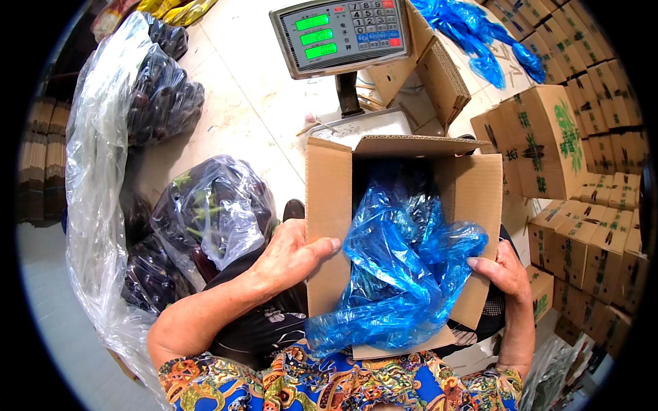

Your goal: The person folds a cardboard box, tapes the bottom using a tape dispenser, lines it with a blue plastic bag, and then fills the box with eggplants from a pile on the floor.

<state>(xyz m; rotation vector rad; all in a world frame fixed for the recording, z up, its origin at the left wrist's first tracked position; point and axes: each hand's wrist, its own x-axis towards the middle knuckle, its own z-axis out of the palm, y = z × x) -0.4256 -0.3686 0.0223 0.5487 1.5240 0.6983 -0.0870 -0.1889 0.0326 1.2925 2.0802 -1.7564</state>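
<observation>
An open cardboard box (327, 205) stands before me, its flaps spread outward. Crumpled blue plastic bag (394, 267) fills its opening and spills over the near flap; what lies beneath the plastic is hard to make out. With the thumb on its inner face, my left hand (291, 259) grips the left flap. On the opposite side, my right hand (507, 270) holds the right flap, thumb inside beside the blue plastic. Left of the box sits a clear bag of dark purple eggplants (216, 205) with green stems.
A platform scale's display (341, 35) rises beyond the box, above its metal platform (367, 127). More bagged eggplants (161, 103) lie at the left. Stacked cartons (582, 233) line the right, near a larger carton (531, 144). Blue plastic bags (480, 38) lie at the far right.
</observation>
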